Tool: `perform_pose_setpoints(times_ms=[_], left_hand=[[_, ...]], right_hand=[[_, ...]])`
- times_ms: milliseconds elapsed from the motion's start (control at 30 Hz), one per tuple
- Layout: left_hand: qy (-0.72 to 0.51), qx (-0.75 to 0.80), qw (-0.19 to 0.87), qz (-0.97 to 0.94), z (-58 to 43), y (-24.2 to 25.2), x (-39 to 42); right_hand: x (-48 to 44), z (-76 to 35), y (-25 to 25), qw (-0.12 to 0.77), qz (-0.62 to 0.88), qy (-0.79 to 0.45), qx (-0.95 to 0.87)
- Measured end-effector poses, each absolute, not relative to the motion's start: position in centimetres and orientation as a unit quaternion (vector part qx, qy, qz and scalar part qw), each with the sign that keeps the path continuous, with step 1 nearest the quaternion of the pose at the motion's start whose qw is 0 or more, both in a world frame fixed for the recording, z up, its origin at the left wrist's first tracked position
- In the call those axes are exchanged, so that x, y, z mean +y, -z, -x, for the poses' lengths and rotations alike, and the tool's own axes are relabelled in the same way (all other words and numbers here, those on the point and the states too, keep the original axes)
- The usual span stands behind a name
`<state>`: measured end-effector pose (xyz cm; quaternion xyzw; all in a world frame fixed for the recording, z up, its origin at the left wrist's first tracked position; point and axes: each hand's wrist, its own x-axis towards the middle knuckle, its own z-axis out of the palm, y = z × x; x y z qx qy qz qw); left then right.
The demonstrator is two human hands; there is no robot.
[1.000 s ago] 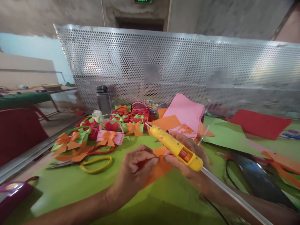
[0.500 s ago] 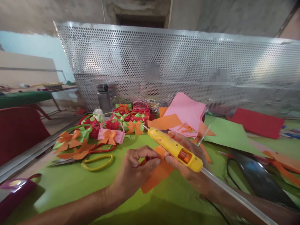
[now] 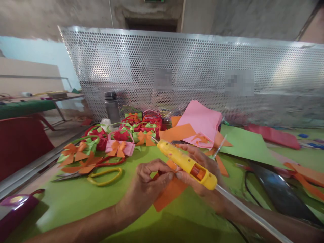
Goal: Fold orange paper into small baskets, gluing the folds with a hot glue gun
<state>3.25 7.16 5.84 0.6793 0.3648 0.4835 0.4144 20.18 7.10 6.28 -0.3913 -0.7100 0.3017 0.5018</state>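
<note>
The orange paper [image 3: 167, 199] was held on the near side of the yellow glue gun [image 3: 187, 165], spanning the two hands in front of it. The left hand [image 3: 149, 179], to the left of the yellow glue gun, was closed to a pinch, thumb against forefinger, on the upper edge of the orange paper. The right hand [image 3: 204, 162] was curled around the yellow glue gun from behind and beneath, its thumb extended to the same paper edge; whether a finger rested on a trigger could not be determined. The nozzle [image 3: 154, 139] formed the far left end of the yellow glue gun and was directed away from both hands; a glue stick [image 3: 243, 206] projected from the opposite end. Scissors [image 3: 101, 184] lay well to the left of the yellow glue gun, and pink sheets [image 3: 198, 118] lay beyond it. The orange paper was judged light and thin, stiff enough to stay flat, but liable to crease or tear; a light fingertip grip at the edge was considered suitable. The yellow glue gun was judged rigid and heavier, best gripped at the plastic body, clear of the nozzle, which could be hot.
</note>
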Motion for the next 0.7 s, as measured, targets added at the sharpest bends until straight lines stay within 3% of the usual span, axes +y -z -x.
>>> perform_pose_setpoints(times_ms=[533,700], left_hand=[[-0.5,0.39,0.262,-0.728,-2.2,-5.3,8.3],[-0.514,0.389,0.259,-0.719,-1.9,-4.7,8.5]], right_hand=[[7.7,-20.6,-7.2,0.575,0.432,-0.238,-0.652],[7.7,-20.8,-7.3,0.578,0.445,-0.214,-0.65]])
